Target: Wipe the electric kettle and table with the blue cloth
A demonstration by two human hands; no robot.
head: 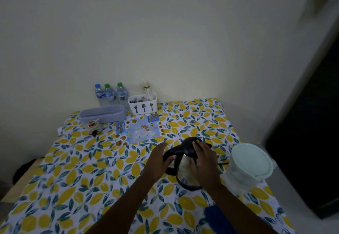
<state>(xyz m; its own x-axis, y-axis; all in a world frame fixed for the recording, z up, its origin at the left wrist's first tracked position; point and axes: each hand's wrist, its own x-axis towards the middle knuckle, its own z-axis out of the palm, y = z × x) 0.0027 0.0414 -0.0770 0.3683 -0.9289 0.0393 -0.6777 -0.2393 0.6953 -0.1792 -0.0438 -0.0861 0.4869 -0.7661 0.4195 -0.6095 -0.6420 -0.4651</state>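
**K:** Blue cloth sits at the near table edge, under the right forearm. Neither hand has it.

**M:** Hands?

**K:** Left hand wrapped around the kettle handle, fingers curled shut on it. Right hand spread flat over the lid and body, fingers loosely open. Looks like steadying or repositioning it before wiping.

**M:** Room to work?

**K:** Lidded plastic container just beside the kettle on the right, near that table edge. Open lemon-print tablecloth to the left and front. Bottles and cutlery caddy well apart, against the wall.
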